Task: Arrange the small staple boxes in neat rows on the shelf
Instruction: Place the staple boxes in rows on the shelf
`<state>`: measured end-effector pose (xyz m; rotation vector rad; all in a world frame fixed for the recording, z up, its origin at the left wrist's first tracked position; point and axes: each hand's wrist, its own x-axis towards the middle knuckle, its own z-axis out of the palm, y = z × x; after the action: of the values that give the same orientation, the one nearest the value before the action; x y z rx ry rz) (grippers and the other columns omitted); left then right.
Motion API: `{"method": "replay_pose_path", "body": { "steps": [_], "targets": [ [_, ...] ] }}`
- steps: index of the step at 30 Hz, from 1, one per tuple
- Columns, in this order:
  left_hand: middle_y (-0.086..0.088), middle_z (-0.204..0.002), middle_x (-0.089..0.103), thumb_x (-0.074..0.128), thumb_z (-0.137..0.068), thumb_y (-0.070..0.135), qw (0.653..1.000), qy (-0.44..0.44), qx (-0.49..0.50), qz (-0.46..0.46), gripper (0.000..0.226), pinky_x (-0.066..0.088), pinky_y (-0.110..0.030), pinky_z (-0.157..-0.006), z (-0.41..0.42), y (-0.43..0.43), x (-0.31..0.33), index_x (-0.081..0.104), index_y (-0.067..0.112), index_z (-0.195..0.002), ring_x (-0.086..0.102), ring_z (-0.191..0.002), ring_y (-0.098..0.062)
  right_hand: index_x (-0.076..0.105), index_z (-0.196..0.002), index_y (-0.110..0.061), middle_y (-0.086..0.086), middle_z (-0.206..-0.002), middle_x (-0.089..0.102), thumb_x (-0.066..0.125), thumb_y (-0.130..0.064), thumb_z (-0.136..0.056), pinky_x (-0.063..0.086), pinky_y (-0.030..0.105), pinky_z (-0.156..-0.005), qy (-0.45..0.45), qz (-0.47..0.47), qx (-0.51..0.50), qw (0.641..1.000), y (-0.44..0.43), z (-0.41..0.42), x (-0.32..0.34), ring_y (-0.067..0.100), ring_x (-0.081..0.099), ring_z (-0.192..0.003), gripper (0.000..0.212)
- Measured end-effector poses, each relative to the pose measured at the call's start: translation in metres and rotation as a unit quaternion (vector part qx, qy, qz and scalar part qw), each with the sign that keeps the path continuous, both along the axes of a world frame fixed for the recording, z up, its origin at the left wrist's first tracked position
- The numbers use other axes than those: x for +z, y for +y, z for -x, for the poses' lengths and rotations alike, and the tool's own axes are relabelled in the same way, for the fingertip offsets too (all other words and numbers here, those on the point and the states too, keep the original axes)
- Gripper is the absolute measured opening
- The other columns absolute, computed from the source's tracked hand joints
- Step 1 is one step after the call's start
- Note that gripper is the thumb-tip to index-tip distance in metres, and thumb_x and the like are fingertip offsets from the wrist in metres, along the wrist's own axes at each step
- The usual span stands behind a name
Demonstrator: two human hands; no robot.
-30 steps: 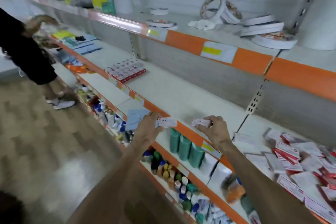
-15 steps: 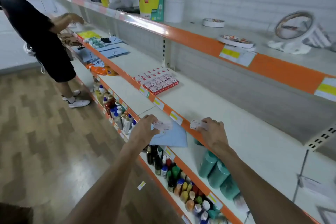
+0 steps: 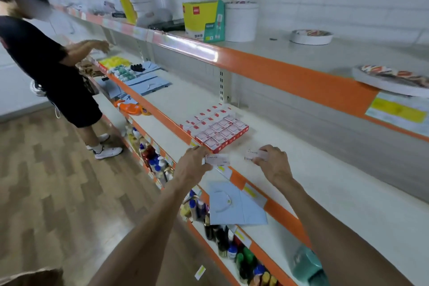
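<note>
Several small red-and-white staple boxes lie in neat rows (image 3: 217, 126) near the front of the white middle shelf (image 3: 301, 169). My left hand (image 3: 192, 166) pinches one white staple box (image 3: 217, 160) just in front of those rows, over the shelf's orange edge. My right hand (image 3: 274, 163) grips a second staple box (image 3: 255, 155) a little to the right, above the bare shelf. Both boxes are held flat, with their labels up.
Another person (image 3: 46, 65) in black stands at the left end of the shelving. A blue folder (image 3: 234, 204) lies on the lower shelf under my hands, beside bottles (image 3: 222, 239). Tape rolls (image 3: 311, 36) and a yellow-green box (image 3: 202, 21) sit on the top shelf.
I have moved left along the shelf with a box in each hand. The arranged rows, once far to the left, are now right in front of my hands.
</note>
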<state>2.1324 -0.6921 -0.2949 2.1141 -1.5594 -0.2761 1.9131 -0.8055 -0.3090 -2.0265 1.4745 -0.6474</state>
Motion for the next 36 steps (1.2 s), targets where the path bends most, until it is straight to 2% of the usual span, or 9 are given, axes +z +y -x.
{"method": "replay_pose_path", "body": {
  "steps": [4,9,13,16,21,24,27,29,36],
  "targets": [
    [-0.001,-0.120,0.064,0.072,-0.083,0.023,0.999,-0.034,-0.019,-0.001,0.037,0.051,-0.036,-0.081,-0.024,-0.048,0.011,0.061,0.017,-0.118,0.057,-0.105,-0.023,0.060,-0.120,-0.011,0.010,-0.122,0.050,0.069,-0.018,-0.085,0.038,0.030,-0.093,-0.012,0.007,0.000,1.000,-0.034,-0.028,0.011,0.029,0.044,-0.115,0.037],
    [-0.001,-0.123,0.063,0.071,-0.083,0.021,0.997,-0.045,-0.066,-0.012,0.039,0.049,-0.040,-0.088,-0.030,-0.099,0.017,0.060,0.017,-0.120,0.054,-0.110,-0.023,0.061,-0.120,-0.017,0.004,-0.116,0.051,0.069,-0.022,-0.083,0.044,0.033,-0.089,0.019,-0.013,0.009,1.000,-0.058,-0.033,0.018,0.026,0.044,-0.114,0.038],
    [0.004,-0.122,0.062,0.070,-0.084,0.023,0.992,-0.047,-0.116,-0.021,0.036,0.046,-0.042,-0.092,-0.031,-0.127,0.015,0.060,0.020,-0.119,0.049,-0.113,-0.021,0.062,-0.118,-0.020,-0.002,-0.110,0.051,0.070,-0.025,-0.083,0.038,0.030,-0.081,0.013,-0.019,-0.010,1.000,-0.070,-0.032,0.014,0.023,0.042,-0.111,0.036],
    [0.003,-0.119,0.064,0.072,-0.083,0.020,0.988,-0.027,-0.150,-0.030,0.035,0.048,-0.041,-0.091,-0.038,-0.143,0.011,0.061,0.019,-0.116,0.051,-0.110,-0.020,0.065,-0.115,-0.019,0.000,-0.110,0.056,0.071,-0.024,-0.083,0.043,0.034,-0.086,0.002,-0.029,-0.025,0.999,-0.070,-0.035,0.010,0.025,0.046,-0.109,0.033],
    [0.001,-0.115,0.067,0.074,-0.080,0.015,0.968,0.017,-0.243,-0.052,0.032,0.051,-0.024,-0.077,-0.046,-0.164,-0.001,0.063,0.018,-0.110,0.058,-0.093,-0.012,0.065,-0.118,-0.018,0.003,-0.113,0.057,0.072,-0.027,-0.084,0.044,0.036,-0.094,0.015,-0.056,-0.093,0.994,-0.056,-0.036,0.004,0.025,0.046,-0.112,0.036],
    [0.002,-0.112,0.067,0.077,-0.078,0.019,0.954,0.026,-0.287,-0.085,0.036,0.051,-0.032,-0.086,-0.044,-0.174,-0.006,0.063,0.020,-0.112,0.060,-0.100,-0.015,0.064,-0.120,-0.018,0.005,-0.115,0.057,0.072,-0.026,-0.084,0.045,0.037,-0.095,0.013,-0.083,-0.151,0.985,-0.038,-0.035,-0.001,0.026,0.048,-0.113,0.038],
    [0.002,-0.109,0.067,0.080,-0.075,0.028,0.941,0.018,-0.323,-0.096,0.042,0.050,-0.033,-0.088,-0.036,-0.178,-0.012,0.063,0.023,-0.113,0.061,-0.100,-0.016,0.063,-0.121,-0.019,0.004,-0.119,0.057,0.072,-0.027,-0.083,0.044,0.033,-0.094,0.015,-0.093,-0.193,0.977,-0.018,-0.034,-0.006,0.024,0.050,-0.113,0.039],
    [0.006,-0.110,0.066,0.080,-0.075,0.032,0.930,-0.016,-0.353,-0.102,0.044,0.047,-0.030,-0.089,-0.034,-0.175,-0.017,0.063,0.025,-0.114,0.058,-0.105,-0.015,0.063,-0.121,-0.019,0.003,-0.118,0.056,0.072,-0.027,-0.083,0.042,0.027,-0.087,0.008,-0.109,-0.213,0.971,-0.004,-0.033,-0.012,0.022,0.051,-0.110,0.040],
    [0.008,-0.108,0.066,0.080,-0.074,0.032,0.918,-0.038,-0.381,-0.103,0.043,0.045,-0.033,-0.096,-0.045,-0.171,-0.028,0.063,0.027,-0.114,0.051,-0.110,-0.013,0.067,-0.117,-0.017,0.004,-0.112,0.059,0.076,-0.025,-0.080,0.038,0.020,-0.079,-0.001,-0.121,-0.225,0.967,0.015,-0.046,-0.023,0.018,0.057,-0.103,0.038]
  ]
}}
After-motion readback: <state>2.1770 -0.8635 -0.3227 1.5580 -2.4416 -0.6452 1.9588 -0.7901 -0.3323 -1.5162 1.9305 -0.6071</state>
